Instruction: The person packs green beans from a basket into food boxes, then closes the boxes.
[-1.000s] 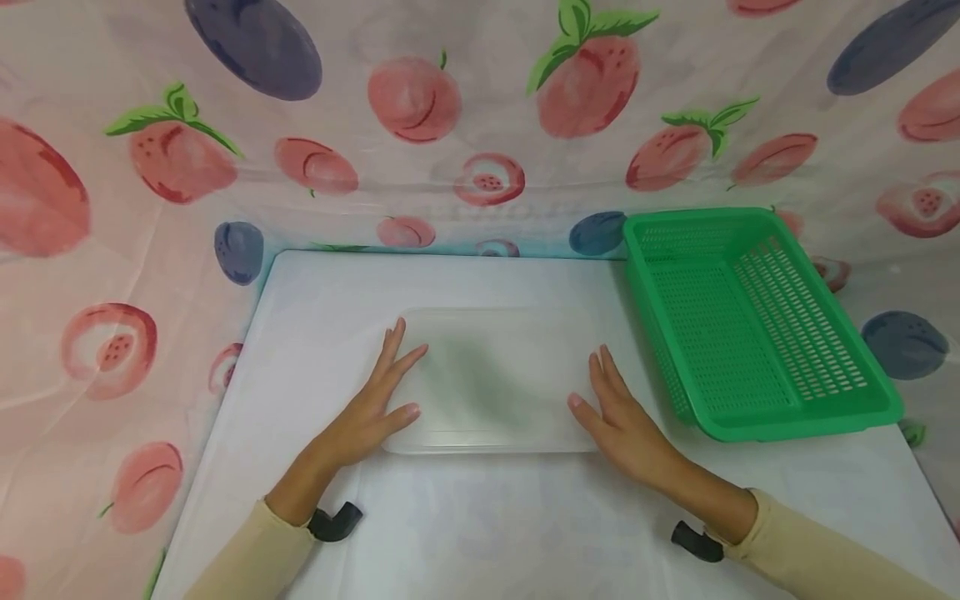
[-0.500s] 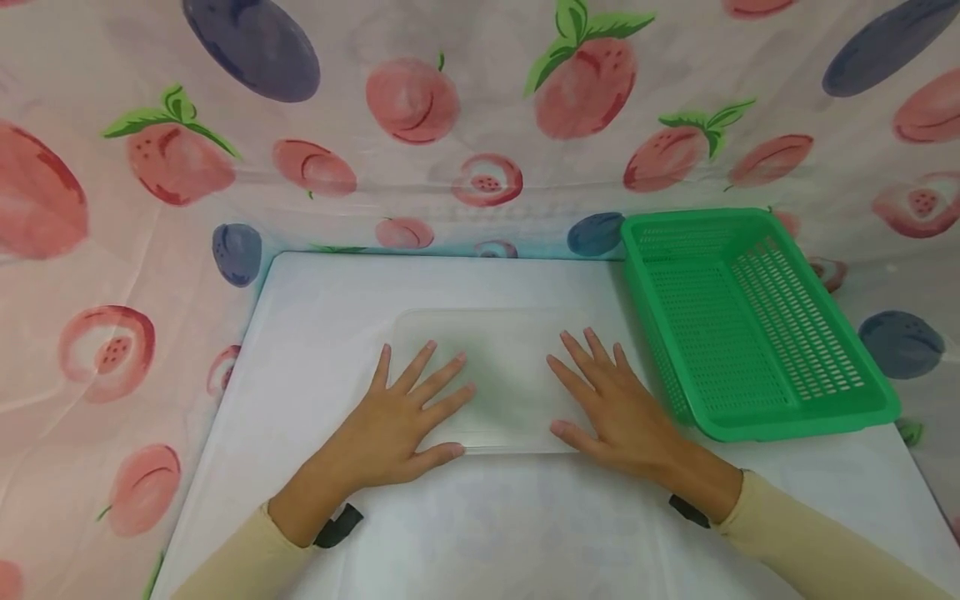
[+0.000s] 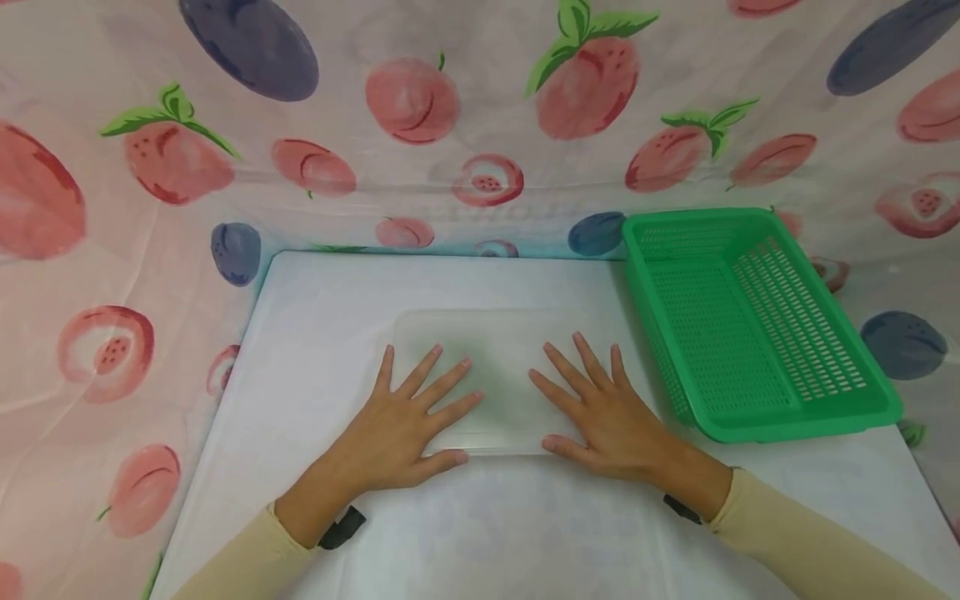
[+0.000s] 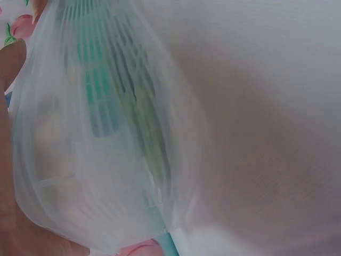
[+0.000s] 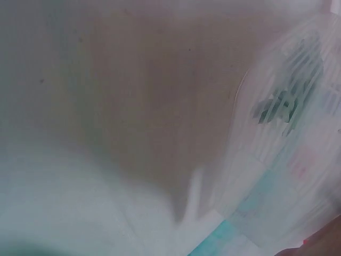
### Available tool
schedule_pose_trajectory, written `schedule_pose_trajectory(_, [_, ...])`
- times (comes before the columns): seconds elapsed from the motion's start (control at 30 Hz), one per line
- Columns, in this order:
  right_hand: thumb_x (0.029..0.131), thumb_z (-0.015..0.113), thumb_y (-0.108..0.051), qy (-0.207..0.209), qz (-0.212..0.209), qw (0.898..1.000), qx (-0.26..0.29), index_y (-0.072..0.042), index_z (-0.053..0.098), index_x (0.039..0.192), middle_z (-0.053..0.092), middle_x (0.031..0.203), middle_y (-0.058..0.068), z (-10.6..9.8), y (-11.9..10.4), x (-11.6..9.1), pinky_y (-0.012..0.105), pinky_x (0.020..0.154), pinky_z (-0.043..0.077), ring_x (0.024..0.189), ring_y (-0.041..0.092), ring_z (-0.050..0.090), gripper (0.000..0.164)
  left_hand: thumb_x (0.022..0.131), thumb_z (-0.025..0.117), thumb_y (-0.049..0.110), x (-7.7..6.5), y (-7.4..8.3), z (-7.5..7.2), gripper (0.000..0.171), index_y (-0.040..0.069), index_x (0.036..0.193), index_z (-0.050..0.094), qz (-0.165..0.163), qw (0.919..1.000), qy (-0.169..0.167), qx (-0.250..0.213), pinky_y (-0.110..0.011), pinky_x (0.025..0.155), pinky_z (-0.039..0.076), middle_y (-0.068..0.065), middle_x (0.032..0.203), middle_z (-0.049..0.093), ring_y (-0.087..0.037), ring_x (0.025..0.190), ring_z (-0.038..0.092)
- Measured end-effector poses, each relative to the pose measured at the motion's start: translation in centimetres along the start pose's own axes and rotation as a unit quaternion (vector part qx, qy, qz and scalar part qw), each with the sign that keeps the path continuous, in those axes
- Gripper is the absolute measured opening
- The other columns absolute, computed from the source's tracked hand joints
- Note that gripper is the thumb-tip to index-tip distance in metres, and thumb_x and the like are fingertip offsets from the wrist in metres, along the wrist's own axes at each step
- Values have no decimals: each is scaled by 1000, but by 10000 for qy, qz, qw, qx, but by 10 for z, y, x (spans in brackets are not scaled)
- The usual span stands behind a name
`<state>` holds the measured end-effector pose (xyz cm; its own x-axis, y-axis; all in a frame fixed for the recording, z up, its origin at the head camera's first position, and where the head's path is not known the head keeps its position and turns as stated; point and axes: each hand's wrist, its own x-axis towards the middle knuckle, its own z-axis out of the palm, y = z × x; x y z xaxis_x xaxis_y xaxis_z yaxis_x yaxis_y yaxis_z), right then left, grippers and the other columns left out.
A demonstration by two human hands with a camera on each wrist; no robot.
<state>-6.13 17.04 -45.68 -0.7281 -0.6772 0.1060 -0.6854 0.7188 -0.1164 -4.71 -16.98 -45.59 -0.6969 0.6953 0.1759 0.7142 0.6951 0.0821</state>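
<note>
A translucent white plastic container sits on the table, its flat top facing up. Something green shows blurred through that top. In the left wrist view the container's ribbed side reveals long green shapes inside; what they are I cannot tell. My left hand lies palm down over the container's left part, fingers straight and spread. Over its right part my right hand lies the same way, fingers fanned out. Both thumbs lie along the near edge. The right wrist view catches the container's other end with dark green showing through.
A green plastic basket with slatted sides stands at the right of the white-covered table. Fruit-printed cloth rises behind the table and along its left side.
Both hands turned from upright at the container's two ends to palm down over its top, with fingers spread. In the last half second they shifted slightly inward. The container and basket stayed put.
</note>
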Motion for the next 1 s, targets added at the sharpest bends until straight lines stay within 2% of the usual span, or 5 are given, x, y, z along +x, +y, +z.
schedule_pose_trajectory(0.13, [93, 53, -69, -152, 51, 9999, -55, -30, 27, 163, 12, 173, 6, -2, -2, 0, 84, 111, 13, 158, 46, 5, 84, 96, 34, 78, -1, 0, -1, 74, 39, 159, 34, 6, 10000, -49, -78, -82, 113, 5, 3, 172, 18, -36, 159, 11])
schedule_pose_trajectory(0.27, [96, 48, -69, -363, 233, 9991, -44, -31, 19, 165, 6, 174, 4, -13, -3, 7, 83, 111, 14, 158, 45, 1, 84, 96, 37, 76, 3, -5, -11, 73, 38, 159, 35, -29, 9991, -212, -356, -83, 112, 6, 4, 173, 14, -37, 160, 8])
schedule_pose_trajectory(0.53, [100, 39, -69, -693, 975, 9919, 431, -27, 8, 166, -2, 174, 4, -35, 2, 52, 81, 113, 12, 158, 43, -5, 84, 98, 39, 74, 33, -37, -34, 73, 40, 161, 28, -441, 9932, -809, -718, -80, 115, 2, 7, 174, 3, -34, 160, -2])
schedule_pose_trajectory(0.77, [97, 26, -79, -1404, 1501, 9758, 745, -25, 4, 166, -9, 173, 6, -31, 7, 74, 82, 113, 4, 156, 45, -17, 89, 96, 34, 78, 53, -56, -24, 79, 40, 163, 19, -699, 9864, -1262, -785, -80, 115, -3, 3, 174, -3, -36, 160, -8])
schedule_pose_trajectory(1.0, [97, 26, -79, -1561, 1490, 9740, 687, -24, 4, 166, -11, 173, 6, -27, 9, 74, 82, 113, 1, 156, 45, -18, 91, 95, 33, 80, 54, -60, -16, 82, 39, 164, 14, -756, 9829, -1352, -993, -77, 118, 0, 3, 173, -9, -35, 160, -11])
